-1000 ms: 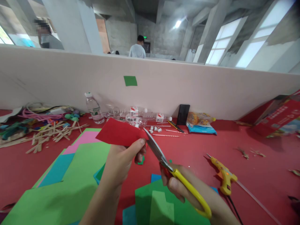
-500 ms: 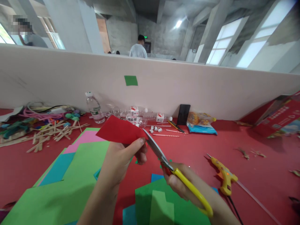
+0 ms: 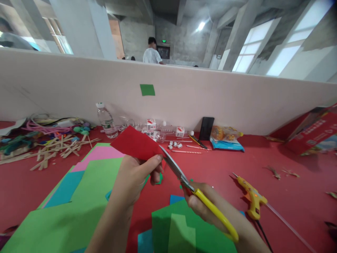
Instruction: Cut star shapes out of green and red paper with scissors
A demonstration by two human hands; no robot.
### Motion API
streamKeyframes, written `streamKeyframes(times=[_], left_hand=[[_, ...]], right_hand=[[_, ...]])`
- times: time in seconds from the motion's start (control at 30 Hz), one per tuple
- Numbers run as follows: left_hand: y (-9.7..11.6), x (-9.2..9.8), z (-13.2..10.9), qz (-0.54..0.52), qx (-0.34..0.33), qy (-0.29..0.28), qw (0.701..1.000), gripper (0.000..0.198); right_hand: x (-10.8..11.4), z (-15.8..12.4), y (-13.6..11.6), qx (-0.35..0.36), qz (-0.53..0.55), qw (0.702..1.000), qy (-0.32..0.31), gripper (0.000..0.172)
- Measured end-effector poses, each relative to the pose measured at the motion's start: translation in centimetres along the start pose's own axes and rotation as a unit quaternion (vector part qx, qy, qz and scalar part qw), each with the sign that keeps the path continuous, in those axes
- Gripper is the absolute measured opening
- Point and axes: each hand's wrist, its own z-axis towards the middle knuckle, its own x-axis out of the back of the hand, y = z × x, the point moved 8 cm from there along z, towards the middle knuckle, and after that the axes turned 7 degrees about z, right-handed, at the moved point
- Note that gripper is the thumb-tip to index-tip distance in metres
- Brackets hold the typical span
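Observation:
My left hand (image 3: 134, 181) pinches a red sheet of paper (image 3: 133, 143) by its near right corner and holds it above the red table (image 3: 289, 189). My right hand (image 3: 207, 207) grips yellow-handled scissors (image 3: 195, 191). Their blades point up and left, and the tips meet the red sheet's right edge beside my left thumb. Under both hands lie green sheets (image 3: 86, 196), a pink sheet (image 3: 98, 154) and blue sheets (image 3: 64, 189).
A yellow glue gun (image 3: 251, 196) lies right of my hands. Wooden sticks (image 3: 52, 149) and coloured cords sit at the left. Plastic bottles (image 3: 106, 121), a black phone (image 3: 205, 129), snack bags and a red box (image 3: 313, 131) line the white partition; a person stands beyond it.
The red sheet has tilted a little, its far corner rising. Both hands stay almost in place, with the scissors still at the sheet's edge. The person behind the partition has shifted left.

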Motion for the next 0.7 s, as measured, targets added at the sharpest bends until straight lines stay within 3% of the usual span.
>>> streamKeyframes(times=[0.7], left_hand=[[-0.2, -0.08, 0.12, 0.0, 0.002, 0.0, 1.0, 0.029]], right_hand=[[0.13, 0.09, -0.36, -0.009, -0.017, 1.0, 0.012, 0.077]])
